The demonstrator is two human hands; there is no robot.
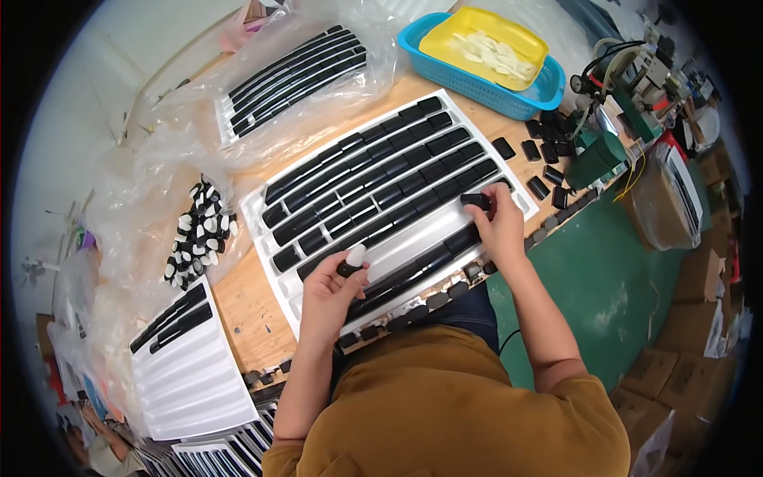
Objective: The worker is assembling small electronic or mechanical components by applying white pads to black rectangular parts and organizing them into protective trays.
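On the tray (524,208), black cap (475,201) lies crosswise.

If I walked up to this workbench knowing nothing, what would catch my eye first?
Most likely the big white grooved tray in the middle of the wooden bench, its rows packed with glossy black pieces. The person's right hand presses one black piece into a groove near the tray's right edge, while the left hand holds a small black-and-white part by the near edge. At the back right, a bright yellow tray sits in a blue basket.
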